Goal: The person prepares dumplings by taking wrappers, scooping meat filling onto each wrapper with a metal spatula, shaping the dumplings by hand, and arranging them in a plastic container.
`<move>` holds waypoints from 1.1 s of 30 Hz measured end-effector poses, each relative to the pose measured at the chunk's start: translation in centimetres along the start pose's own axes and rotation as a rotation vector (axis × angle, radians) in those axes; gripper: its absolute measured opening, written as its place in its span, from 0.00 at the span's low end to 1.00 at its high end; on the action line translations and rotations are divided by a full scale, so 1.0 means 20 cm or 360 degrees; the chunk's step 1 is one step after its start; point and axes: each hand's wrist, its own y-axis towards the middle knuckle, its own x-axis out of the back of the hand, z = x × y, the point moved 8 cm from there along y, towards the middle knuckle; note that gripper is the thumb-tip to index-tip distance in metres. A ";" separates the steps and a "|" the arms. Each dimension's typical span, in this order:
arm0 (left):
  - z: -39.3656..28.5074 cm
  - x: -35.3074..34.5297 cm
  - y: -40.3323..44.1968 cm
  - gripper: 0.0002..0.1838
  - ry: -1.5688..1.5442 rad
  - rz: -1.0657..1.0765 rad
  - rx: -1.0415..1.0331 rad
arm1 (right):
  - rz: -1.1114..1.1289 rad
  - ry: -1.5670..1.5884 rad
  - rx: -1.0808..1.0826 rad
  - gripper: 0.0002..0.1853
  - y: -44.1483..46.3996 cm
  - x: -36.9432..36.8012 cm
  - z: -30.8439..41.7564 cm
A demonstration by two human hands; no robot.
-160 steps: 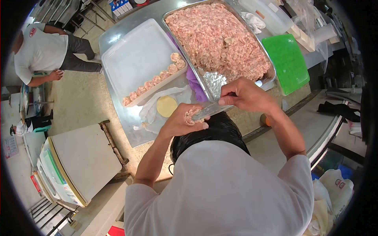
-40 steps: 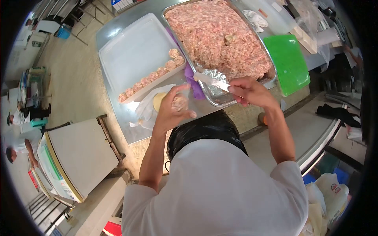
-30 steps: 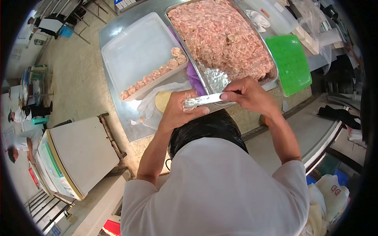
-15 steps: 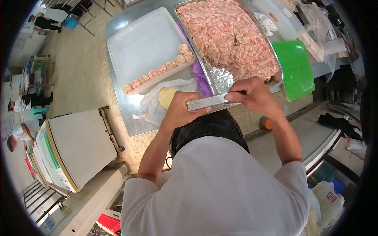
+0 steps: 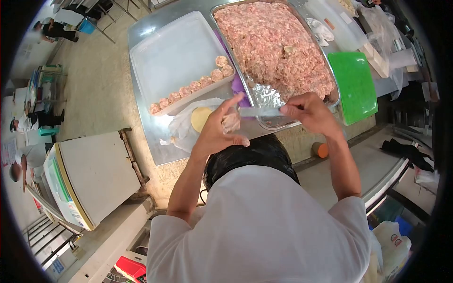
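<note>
My left hand [image 5: 214, 129] cradles a meat-filled dumpling [image 5: 231, 122], with thumb and forefinger spread apart around it. Gripped in my right hand [image 5: 309, 113] is a flat metal spatula [image 5: 259, 112], its blade pointing left towards the dumpling. Beyond my hands stands a metal tray [image 5: 252, 92] piled with pinkish minced meat [image 5: 278, 47]. Left of it, a white plastic tray [image 5: 174, 52] carries several finished dumplings [image 5: 194, 86] in a row along its near edge. Round yellow wrappers [image 5: 200, 118] lie on a white plastic sheet [image 5: 181, 123] beside my left hand.
A green lid [image 5: 353, 87] lies right of the meat tray. Purple cloth [image 5: 239, 89] shows between the trays. A white cabinet [image 5: 96, 177] stands to the left. An orange-ended cylinder [image 5: 322, 150] sits below the table's right side. Other people are in the far left background.
My left thumb and forefinger have spread apart, exposing the dumpling. The spatula has moved slightly right and up, its blade drawn back from across the left hand.
</note>
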 end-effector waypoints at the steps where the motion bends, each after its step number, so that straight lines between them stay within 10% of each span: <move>1: 0.02 0.00 0.00 0.25 -0.0045 -0.0030 0.0001 | -0.0001 -0.0008 -0.0036 0.15 0.00 0.01 0.00; 27: -0.04 -0.10 0.24 0.13 0.0495 0.0302 0.0215 | 0.0145 0.0099 0.0107 0.12 0.15 0.07 -0.08; 31: 0.14 0.05 0.16 0.15 0.0251 0.0182 0.0164 | -0.0185 -0.0120 0.0235 0.10 0.15 0.20 -0.18; 33: 0.24 0.00 0.14 0.20 -0.1054 0.0212 0.0346 | -0.0206 -0.0352 0.0190 0.08 0.17 0.11 -0.21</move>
